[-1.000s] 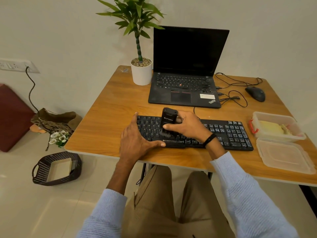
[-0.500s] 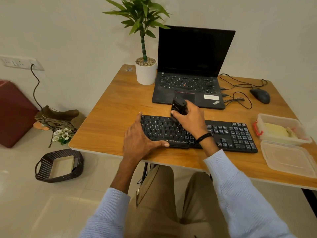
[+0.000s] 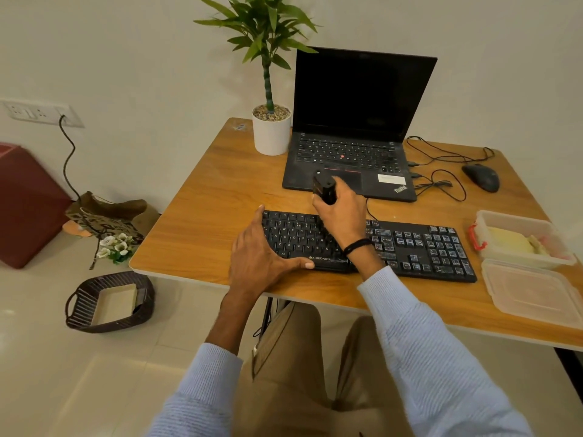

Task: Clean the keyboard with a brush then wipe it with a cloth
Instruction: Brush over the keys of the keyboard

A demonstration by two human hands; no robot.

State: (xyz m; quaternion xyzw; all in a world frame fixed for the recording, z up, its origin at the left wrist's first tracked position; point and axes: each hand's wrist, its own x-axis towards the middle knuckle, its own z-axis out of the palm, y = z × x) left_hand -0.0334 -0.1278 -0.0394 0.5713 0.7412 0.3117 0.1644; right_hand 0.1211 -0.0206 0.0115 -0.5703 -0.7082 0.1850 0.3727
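A black keyboard (image 3: pixel 419 250) lies across the front of the wooden table (image 3: pixel 205 222). My left hand (image 3: pixel 262 257) rests flat on its left end, fingers straight along the edge and thumb on the front rim. My right hand (image 3: pixel 342 212) grips a black brush (image 3: pixel 323 187) by its body and holds it over the keyboard's far edge, left of centre; the bristles are hidden under my hand. A yellow cloth (image 3: pixel 511 242) lies in an open clear plastic box (image 3: pixel 482 220) at the table's right.
An open black laptop (image 3: pixel 353 152) stands behind the keyboard, a white potted plant (image 3: pixel 271 130) to its left. A mouse (image 3: pixel 481 176) and loose cables (image 3: pixel 441 184) lie at the back right. The box lid (image 3: pixel 533 291) sits near the right front. A dark basket (image 3: pixel 108 301) is on the floor.
My right hand has swept the brush from the keyboard's near rows up to its far edge. My left hand has stayed on the left end.
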